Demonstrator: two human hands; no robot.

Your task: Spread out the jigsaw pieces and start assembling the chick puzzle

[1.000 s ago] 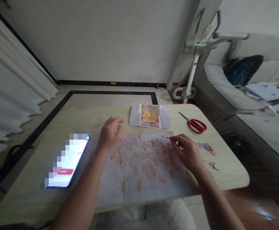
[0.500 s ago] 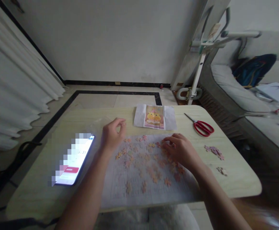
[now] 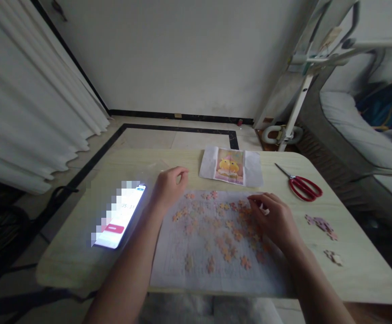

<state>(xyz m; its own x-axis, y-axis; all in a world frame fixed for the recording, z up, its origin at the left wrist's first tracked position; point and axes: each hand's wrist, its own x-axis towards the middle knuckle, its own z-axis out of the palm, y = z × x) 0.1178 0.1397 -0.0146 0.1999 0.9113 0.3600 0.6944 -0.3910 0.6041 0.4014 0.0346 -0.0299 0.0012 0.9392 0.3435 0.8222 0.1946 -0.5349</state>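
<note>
Loose jigsaw puzzle pieces (image 3: 228,247), mostly orange, pink and yellow, lie scattered on a white printed sheet (image 3: 169,270) at the table's near side. My right hand (image 3: 277,218) is over the sheet's right part, fingers closed on a small puzzle piece (image 3: 265,210) whose pale side shows under the fingers. Its index fingertip reaches the pieces at the sheet's upper right. Beside the sheet's upper left corner, my left hand (image 3: 169,186) is curled, thumb near the fingers, and I see nothing in it. Beyond the sheet lies a paper with a picture of yellow chicks (image 3: 230,166).
A lit phone (image 3: 123,220) lies left of my left forearm, near a clear plastic bag (image 3: 152,168). Red-handled scissors (image 3: 305,188) rest at the right. Purple pieces (image 3: 321,223) and pale pieces (image 3: 333,258) sit in two small groups on the table (image 3: 361,274).
The view has shifted, so the table appears further right. My right hand's fingers have drawn together more, and a pale piece now shows under them. My left hand keeps its curled pose.
</note>
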